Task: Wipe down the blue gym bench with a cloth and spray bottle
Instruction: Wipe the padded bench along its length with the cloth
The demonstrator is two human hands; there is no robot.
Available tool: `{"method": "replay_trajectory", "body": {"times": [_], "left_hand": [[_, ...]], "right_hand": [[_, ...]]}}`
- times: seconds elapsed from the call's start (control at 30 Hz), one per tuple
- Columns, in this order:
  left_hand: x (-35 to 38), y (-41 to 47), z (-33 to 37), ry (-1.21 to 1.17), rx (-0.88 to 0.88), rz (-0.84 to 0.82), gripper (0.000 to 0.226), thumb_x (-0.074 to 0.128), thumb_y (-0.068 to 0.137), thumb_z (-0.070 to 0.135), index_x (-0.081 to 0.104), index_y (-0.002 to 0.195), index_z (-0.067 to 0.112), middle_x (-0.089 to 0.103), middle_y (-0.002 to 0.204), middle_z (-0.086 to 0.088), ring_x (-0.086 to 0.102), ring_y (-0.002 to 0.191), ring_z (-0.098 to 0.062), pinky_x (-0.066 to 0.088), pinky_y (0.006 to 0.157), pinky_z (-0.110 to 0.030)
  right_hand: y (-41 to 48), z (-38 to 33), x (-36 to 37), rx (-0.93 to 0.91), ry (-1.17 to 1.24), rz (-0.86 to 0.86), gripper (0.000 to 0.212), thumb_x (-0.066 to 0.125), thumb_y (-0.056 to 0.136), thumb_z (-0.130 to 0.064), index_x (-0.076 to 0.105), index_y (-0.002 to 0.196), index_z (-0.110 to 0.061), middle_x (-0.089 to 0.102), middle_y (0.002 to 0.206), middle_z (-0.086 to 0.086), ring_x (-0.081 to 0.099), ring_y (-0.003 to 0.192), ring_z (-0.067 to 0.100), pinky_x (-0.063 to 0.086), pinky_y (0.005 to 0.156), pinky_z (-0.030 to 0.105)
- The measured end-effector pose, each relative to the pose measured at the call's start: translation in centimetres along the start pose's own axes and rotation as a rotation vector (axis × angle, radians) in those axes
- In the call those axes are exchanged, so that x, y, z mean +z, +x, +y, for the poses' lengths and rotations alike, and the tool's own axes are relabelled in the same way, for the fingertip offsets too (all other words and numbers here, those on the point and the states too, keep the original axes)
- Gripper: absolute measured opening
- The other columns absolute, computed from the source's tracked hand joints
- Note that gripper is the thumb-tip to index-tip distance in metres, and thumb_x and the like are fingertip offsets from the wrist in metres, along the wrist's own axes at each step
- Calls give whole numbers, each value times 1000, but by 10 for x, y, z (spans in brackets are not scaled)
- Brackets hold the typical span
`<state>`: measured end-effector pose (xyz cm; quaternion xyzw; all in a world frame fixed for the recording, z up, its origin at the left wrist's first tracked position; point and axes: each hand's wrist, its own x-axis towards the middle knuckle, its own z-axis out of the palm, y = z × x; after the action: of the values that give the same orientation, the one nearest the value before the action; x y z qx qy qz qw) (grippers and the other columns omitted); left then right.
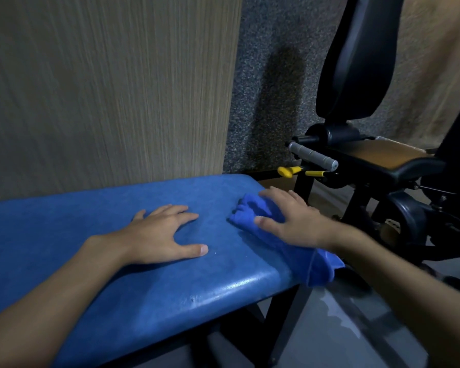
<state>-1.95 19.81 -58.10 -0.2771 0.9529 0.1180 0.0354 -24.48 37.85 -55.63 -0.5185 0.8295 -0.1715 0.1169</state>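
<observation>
One blue padded worktop is being seen from above, running from the left edge of the frame to its right end. Two bare hands are being rested on it.

The left hand is being laid flat, palm down, near the middle of the worktop; its fingers are being held straight and spread, and nothing is being gripped.

One blue cloth is being pressed onto the worktop by the right hand, close to the far right corner. The fingers are being kept spread and mostly straight on top of the cloth, not closed round it. The cloth is being bunched ahead of the thumb, and its tail is being left hanging over the right edge by the near corner.

Beyond the right edge, one black gym machine is being shown, with one grey handle and two yellow levers. One wood-grain wall panel is being shown behind the far edge, beside one dark speckled wall. Grey floor is being shown below the near right corner.
</observation>
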Motion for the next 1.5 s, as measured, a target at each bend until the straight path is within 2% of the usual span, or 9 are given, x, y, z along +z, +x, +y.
{"method": "replay_trajectory", "body": {"times": [0.07, 0.13, 0.23, 0.33, 0.47, 0.7, 1.0, 1.27, 1.5], "left_hand": [[0, -1, 1, -1, -1, 2, 133, 16, 36, 108, 23, 153, 44, 13, 163, 16, 8, 150, -7, 8, 121, -52], [0, -2, 1, -8, -1, 16, 132, 14, 36, 108, 24, 152, 45, 13, 163, 16, 9, 150, -6, 8, 121, -52], [-1, -2, -1, 14, -23, 29, 128, 10, 38, 108, 24, 150, 49, 13, 163, 12, 7, 151, -9, 9, 120, -55], [-4, 1, -6, 49, -91, 6, 115, 17, 47, 105, 17, 149, 54, 10, 164, 8, 3, 152, -15, 11, 118, -60], [-7, 6, -10, 85, -118, -46, 113, 17, 47, 104, 12, 149, 56, 9, 165, 9, 6, 152, -16, 15, 117, -59], [-6, 10, -9, 149, -95, -80, 115, 11, 46, 100, 5, 150, 53, 3, 165, 8, 2, 152, -20, 14, 117, -58], [-1, 11, -13, 129, -105, -94, 107, 16, 55, 99, 1, 150, 53, -6, 166, 9, -9, 153, -19, 5, 118, -59], [-2, 8, -12, 69, -115, -75, 114, 16, 47, 101, 6, 151, 53, -3, 167, 8, -8, 153, -19, 2, 118, -62], [-3, 1, -7, 31, -126, -38, 111, 21, 51, 102, 14, 151, 53, 4, 167, 7, -3, 153, -17, 2, 118, -61]], "right_hand": [[-3, -7, 31, 94, -222, 122, 68, 32, 89, -73, 18, 148, -44, 9, 163, -7, 6, 150, 25, 16, 113, 59], [-11, -6, 45, 4, -412, 228, 64, 24, 92, -71, 19, 149, -42, 15, 161, -7, 12, 147, 25, 22, 112, 55], [-24, 10, 23, -176, -372, 72, 64, 22, 87, -64, 19, 149, -49, 7, 162, -20, -4, 149, 10, 9, 119, 49], [-35, 7, 13, -169, -349, -83, 62, 17, 82, -72, 19, 142, -56, -3, 160, -26, -19, 148, 10, -2, 118, 55], [-19, -19, 42, -34, -351, 138, 73, -2, 71, -81, 18, 136, -55, 11, 158, -18, 10, 146, 24, 21, 110, 62], [74, -21, 42, -75, -354, 96, 51, 25, 90, -66, 24, 140, -57, 26, 150, -16, 21, 139, 23, 24, 108, 61], [191, -41, 46, -52, -345, 72, 50, 25, 90, -59, 33, 138, -50, 35, 144, -4, 29, 134, 34, 30, 98, 60], [92, -25, 42, -197, -357, 52, 51, 30, 93, -61, 29, 142, -50, 29, 152, -14, 26, 141, 24, 27, 108, 60], [-34, -8, 30, -268, -385, 0, 69, 7, 79, -74, 20, 144, -54, 15, 156, -24, 11, 145, 13, 20, 114, 52]]}}
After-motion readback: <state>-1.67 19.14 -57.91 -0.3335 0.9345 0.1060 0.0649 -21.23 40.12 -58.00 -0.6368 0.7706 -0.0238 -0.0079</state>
